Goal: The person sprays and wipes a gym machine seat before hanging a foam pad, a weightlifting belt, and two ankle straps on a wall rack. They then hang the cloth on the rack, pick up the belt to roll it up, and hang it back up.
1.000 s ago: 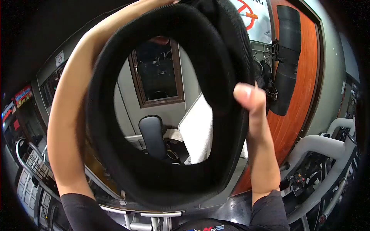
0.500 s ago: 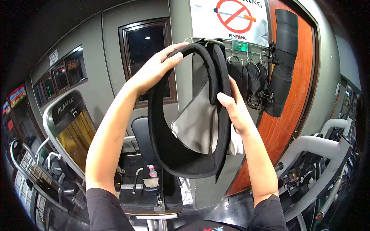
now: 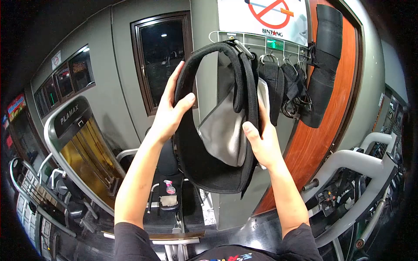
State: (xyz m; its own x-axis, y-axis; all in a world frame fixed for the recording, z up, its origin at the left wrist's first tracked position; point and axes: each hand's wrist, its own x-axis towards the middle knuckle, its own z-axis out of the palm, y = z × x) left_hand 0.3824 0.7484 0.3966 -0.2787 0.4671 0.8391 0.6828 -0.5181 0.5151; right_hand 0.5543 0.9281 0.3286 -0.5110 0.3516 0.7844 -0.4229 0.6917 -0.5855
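Both hands are gripping a looped black belt (image 3: pixel 204 169), one on each side. The left hand (image 3: pixel 172 114) is clasping the loop's left edge, with its fingers lying straight up along the outside and its thumb pressing onto the inner face. The right hand (image 3: pixel 261 143) is pinching the right edge, thumb in front and fingers wrapping out of sight behind.

The belt is hanging upright between the two hands. A grey panel (image 3: pixel 222 130) is folding across its inside, and the top of its arc is reaching a metal clip (image 3: pixel 241 45) on the wire rack (image 3: pixel 278 40) above. Whether the clip is carrying any weight cannot be told.

Judging by this, the work in hand is steadying the loop at that clip. It would go best with both grips sharing the load evenly, the arc staying square to the rack, and the right-hand fingers keeping clear of the dark straps (image 3: pixel 272 87) dangling just beside them.

The rack is sitting on a grey pillar (image 3: pixel 202 26) under a no-smoking sign (image 3: pixel 265 13), with a rolled black pad (image 3: pixel 324 65) hanging further right against an orange panel. A dark window (image 3: pixel 163 56) is showing behind the left hand. Well below, a machine marked PLAMAX (image 3: pixel 69 117) and a small spray bottle (image 3: pixel 169 187) are standing apart from the hands.
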